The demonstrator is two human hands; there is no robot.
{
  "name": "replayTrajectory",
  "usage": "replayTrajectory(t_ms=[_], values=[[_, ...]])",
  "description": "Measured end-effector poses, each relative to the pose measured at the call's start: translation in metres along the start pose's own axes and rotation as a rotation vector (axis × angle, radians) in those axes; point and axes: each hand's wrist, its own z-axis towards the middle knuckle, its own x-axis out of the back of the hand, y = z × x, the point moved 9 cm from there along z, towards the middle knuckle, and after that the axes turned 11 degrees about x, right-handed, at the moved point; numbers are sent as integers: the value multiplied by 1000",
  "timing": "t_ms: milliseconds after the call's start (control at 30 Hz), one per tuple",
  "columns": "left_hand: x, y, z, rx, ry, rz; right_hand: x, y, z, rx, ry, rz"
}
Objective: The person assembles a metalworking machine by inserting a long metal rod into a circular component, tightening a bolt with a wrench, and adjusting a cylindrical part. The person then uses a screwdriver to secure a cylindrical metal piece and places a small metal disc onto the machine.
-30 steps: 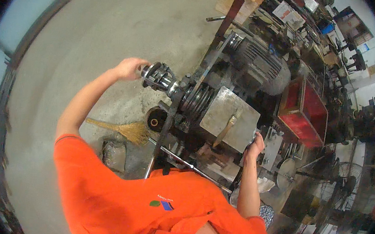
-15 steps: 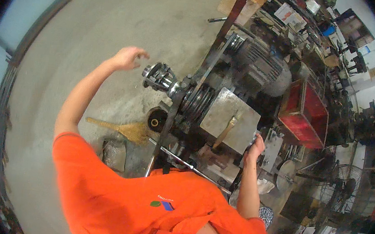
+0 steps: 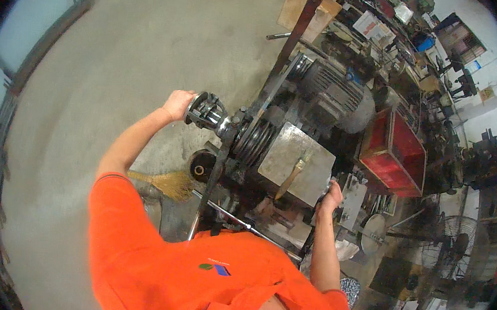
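Observation:
At the left end of a belt-driven machine, my left hand (image 3: 178,105) is closed on the round metal end of the spindle clamp (image 3: 206,112), an open-sided steel fitting. Most of its fingertips are hidden behind the rim. My right hand (image 3: 332,198) is curled against the right side of the machine's headstock, just past the flat grey cover plate (image 3: 287,159); what lies under its fingers is hard to see. On that plate lies a paintbrush (image 3: 291,178) with a wooden handle. Grooved pulleys (image 3: 254,142) sit between the cover and the spindle clamp.
A ribbed electric motor (image 3: 335,97) stands behind the headstock, with a red open box (image 3: 395,151) to its right. A straw broom (image 3: 168,183) and a dark round container (image 3: 200,167) are at the lower left. A fan (image 3: 456,235) stands far right.
My left hand has come down and right, from free air beside the spindle clamp onto its round end. My right hand stays at the headstock's right side. The view has shifted slightly.

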Motion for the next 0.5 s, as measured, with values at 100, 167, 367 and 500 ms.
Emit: replayTrajectory(t_ms=[100, 167, 367, 500], values=[[5, 13, -1, -22, 25, 65, 1, -6, -3, 2, 17, 66], [0, 8, 2, 92, -74, 21, 4, -2, -1, 15, 9, 27], [-51, -22, 17, -61, -421, 214, -2, -8, -6, -98, 40, 17], [-59, 6, 30, -82, -1077, 60, 6, -11, 0, -10, 16, -10]])
